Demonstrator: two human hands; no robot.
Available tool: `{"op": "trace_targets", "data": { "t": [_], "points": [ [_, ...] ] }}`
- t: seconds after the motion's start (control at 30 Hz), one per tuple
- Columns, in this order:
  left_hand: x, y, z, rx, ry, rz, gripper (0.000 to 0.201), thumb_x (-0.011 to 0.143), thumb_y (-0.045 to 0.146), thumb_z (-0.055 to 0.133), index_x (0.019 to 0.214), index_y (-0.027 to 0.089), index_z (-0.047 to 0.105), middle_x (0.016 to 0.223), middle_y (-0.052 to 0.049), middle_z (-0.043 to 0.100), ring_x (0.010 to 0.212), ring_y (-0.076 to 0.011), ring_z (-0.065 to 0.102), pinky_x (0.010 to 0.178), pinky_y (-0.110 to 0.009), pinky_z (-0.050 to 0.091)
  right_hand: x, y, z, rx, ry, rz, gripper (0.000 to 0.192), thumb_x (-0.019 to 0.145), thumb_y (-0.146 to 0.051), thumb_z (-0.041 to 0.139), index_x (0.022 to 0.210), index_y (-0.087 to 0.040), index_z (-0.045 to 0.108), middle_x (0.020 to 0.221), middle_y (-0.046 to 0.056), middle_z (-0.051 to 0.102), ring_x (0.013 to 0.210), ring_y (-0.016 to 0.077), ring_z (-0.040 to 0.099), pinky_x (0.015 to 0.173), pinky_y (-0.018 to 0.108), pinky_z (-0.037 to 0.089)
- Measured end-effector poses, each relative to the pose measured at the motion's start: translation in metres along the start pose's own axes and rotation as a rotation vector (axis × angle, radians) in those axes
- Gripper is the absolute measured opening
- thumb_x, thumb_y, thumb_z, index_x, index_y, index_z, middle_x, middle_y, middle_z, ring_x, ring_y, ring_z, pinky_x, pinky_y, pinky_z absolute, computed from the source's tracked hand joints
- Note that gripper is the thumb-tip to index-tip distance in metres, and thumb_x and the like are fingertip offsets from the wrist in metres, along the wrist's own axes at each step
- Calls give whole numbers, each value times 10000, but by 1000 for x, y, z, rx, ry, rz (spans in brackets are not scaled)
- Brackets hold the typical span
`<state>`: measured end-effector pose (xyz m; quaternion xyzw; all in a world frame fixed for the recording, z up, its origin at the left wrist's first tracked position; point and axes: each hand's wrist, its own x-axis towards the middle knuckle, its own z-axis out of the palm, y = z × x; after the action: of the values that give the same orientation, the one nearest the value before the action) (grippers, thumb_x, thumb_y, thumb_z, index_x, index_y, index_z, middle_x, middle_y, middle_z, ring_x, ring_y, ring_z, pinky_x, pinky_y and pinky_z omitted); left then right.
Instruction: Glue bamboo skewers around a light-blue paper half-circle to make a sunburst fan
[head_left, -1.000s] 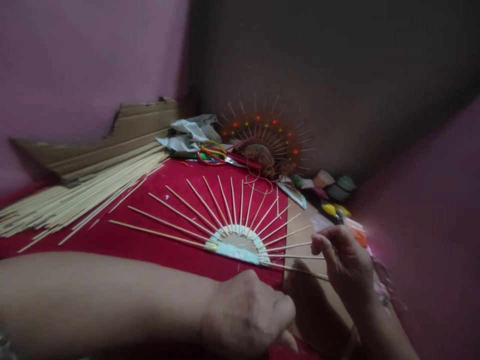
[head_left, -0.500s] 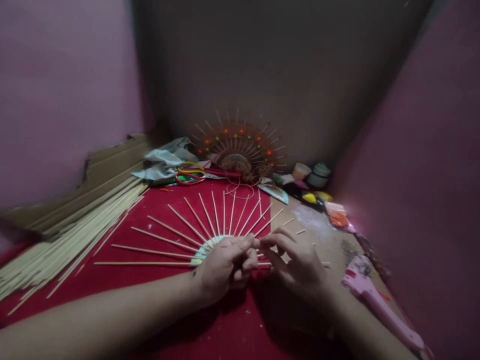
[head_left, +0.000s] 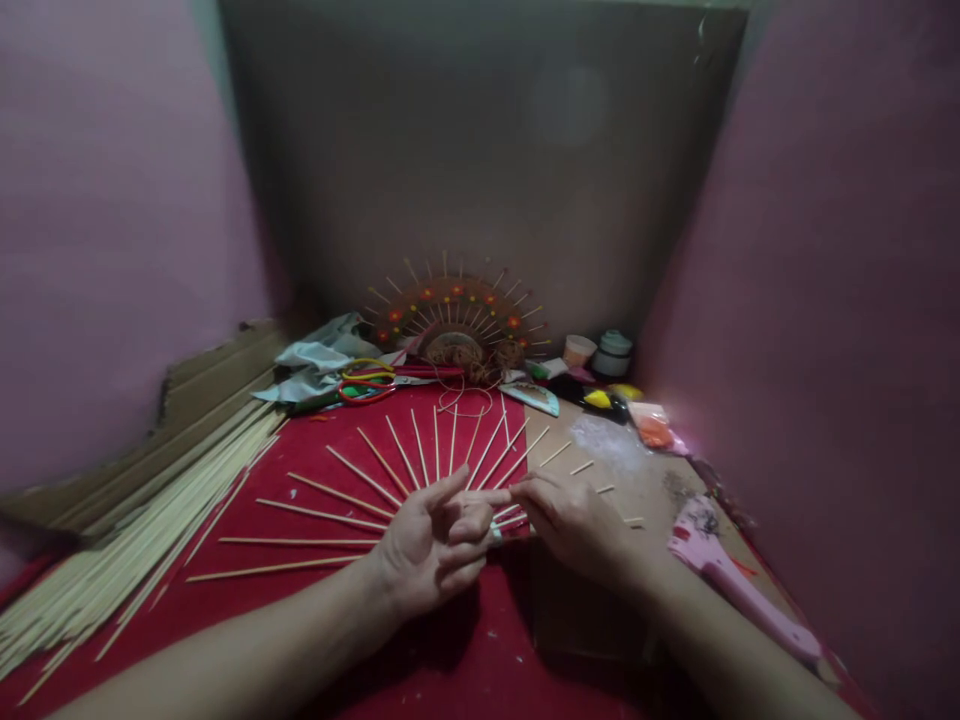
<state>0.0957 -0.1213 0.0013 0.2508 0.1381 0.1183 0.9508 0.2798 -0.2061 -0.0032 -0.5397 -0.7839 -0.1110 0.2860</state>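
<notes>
Thin wooden sticks (head_left: 343, 492) fan out in a half circle on the red cloth. Their pale base (head_left: 495, 535) is mostly hidden behind my hands. My left hand (head_left: 427, 550) is over the base, palm turned up, thumb raised and index finger stretched to the right; I see nothing held in it. At that index fingertip, my right hand (head_left: 574, 525) has its fingers pinched together. Whatever they may hold is too small or hidden to make out.
A bundle of loose sticks (head_left: 150, 540) lies at left beside cardboard (head_left: 217, 385). Scissors (head_left: 367, 380), twine (head_left: 469, 400) and a finished flowered fan piece (head_left: 457, 295) are at the back. On the right are a pink glue gun (head_left: 739, 580), small packets (head_left: 651, 425) and a lidded jar (head_left: 613, 353).
My left thumb has lifted away from the index finger, and the hand has turned palm up and shifted left. My right fingers have closed at the left index fingertip. The camera view has tilted up.
</notes>
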Motion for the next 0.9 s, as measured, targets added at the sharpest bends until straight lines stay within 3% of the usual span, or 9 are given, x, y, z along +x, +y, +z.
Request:
{"op": "trace_targets", "data": {
  "t": [0.17, 0.33, 0.57, 0.7, 0.83, 0.9],
  "points": [
    [1, 0, -5, 14, -67, 18, 537, 1022, 387, 301, 1010, -19, 653, 470, 59, 382, 354, -54, 112, 295, -175, 276, 1, 1, -1, -130, 29, -78, 231, 906, -62, 450, 765, -154, 608, 681, 34, 621, 587, 143, 545, 526, 261, 371],
    [2, 2, -6, 52, -114, 43, 453, 1002, 367, 379, 982, 14, 663, 494, 57, 385, 356, -49, 135, 311, -162, 276, 2, -2, -5, -212, 43, -149, 256, 894, -25, 393, 799, -151, 595, 693, 47, 607, 581, 159, 511, 501, 288, 328],
    [1, 5, -6, 123, -163, 66, 424, 963, 362, 470, 1073, -1, 659, 504, 75, 365, 362, -38, 110, 320, -162, 250, 3, -5, -8, -249, 110, -110, 253, 872, -16, 362, 820, -175, 553, 712, 37, 581, 557, 149, 446, 489, 286, 308],
    [0, 6, -6, 174, -131, 139, 391, 874, 340, 634, 1083, 12, 675, 520, 80, 372, 372, -24, 158, 331, -144, 263, 4, 2, -7, -256, 246, -76, 247, 900, -18, 352, 863, -169, 544, 734, 47, 593, 580, 159, 492, 504, 293, 317],
    [4, 5, -9, 274, -6, 141, 248, 693, 253, 819, 837, 114, 672, 537, 72, 425, 398, -16, 264, 353, -120, 289, 4, 2, -6, -223, 372, -38, 218, 963, -94, 363, 862, -188, 532, 607, -12, 539, 484, 139, 434, 497, 292, 290],
    [8, 2, -12, 358, 11, 124, 296, 665, 286, 845, 678, 130, 594, 513, 59, 450, 374, -21, 299, 327, -125, 276, 5, -3, -8, -226, 381, -31, 228, 959, -110, 357, 828, -201, 520, 577, -21, 525, 450, 135, 401, 477, 306, 246]
  ]
}}
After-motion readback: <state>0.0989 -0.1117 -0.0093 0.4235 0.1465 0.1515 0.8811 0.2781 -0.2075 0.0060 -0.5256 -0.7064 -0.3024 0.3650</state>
